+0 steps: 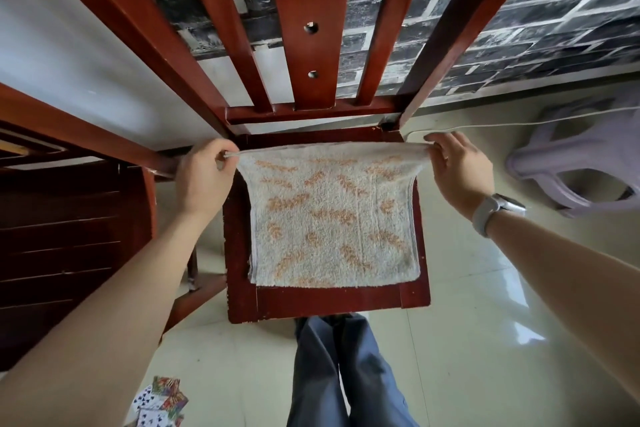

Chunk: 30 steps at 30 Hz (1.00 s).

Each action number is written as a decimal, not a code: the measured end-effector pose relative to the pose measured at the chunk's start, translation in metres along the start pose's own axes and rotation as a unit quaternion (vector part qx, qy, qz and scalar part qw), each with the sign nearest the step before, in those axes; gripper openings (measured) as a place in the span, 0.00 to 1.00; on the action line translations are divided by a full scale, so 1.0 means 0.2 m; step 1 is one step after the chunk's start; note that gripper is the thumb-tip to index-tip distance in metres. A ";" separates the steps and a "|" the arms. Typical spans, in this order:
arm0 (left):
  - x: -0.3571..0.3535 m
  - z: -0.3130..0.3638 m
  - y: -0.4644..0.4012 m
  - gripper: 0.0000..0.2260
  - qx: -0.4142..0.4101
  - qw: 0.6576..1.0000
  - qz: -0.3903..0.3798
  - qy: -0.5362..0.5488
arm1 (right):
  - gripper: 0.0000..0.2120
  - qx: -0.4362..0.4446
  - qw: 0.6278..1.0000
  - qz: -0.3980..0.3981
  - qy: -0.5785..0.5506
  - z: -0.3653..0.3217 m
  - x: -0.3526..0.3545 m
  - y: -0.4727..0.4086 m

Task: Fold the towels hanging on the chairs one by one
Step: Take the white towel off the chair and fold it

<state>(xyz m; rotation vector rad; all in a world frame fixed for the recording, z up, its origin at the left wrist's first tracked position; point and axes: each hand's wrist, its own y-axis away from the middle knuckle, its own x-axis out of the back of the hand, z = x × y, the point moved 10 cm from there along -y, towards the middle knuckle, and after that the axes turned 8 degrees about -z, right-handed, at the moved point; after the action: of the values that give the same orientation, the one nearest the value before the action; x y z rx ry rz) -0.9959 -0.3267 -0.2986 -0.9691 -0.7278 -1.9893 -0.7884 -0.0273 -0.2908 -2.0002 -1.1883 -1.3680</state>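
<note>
A white towel [332, 222] with orange marks lies over the seat of a red-brown wooden chair [311, 303]. Its far edge is lifted and pulled taut just in front of the chair's back slats. My left hand [204, 180] pinches the far left corner of the towel. My right hand [460, 172], with a watch on the wrist, pinches the far right corner. The near edge of the towel rests flat on the seat.
A second dark wooden chair [59, 236] stands close on the left. A pale purple plastic stool [585, 166] lies on the tiled floor to the right, with a white cable beside it. Playing cards [161, 402] lie on the floor at lower left. A brick-pattern wall is behind.
</note>
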 end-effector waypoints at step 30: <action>-0.60 -0.25 0.91 0.04 -0.211 0.932 -0.153 -0.251 | 0.09 0.163 0.961 -0.163 0.154 0.15 -0.65 0.90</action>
<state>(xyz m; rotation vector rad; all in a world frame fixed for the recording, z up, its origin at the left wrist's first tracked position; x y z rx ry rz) -0.8147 -0.4110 -0.3975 -1.7556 -0.7696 -2.2429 -0.6398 -0.1531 -0.4013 -1.3514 -1.5215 -1.4566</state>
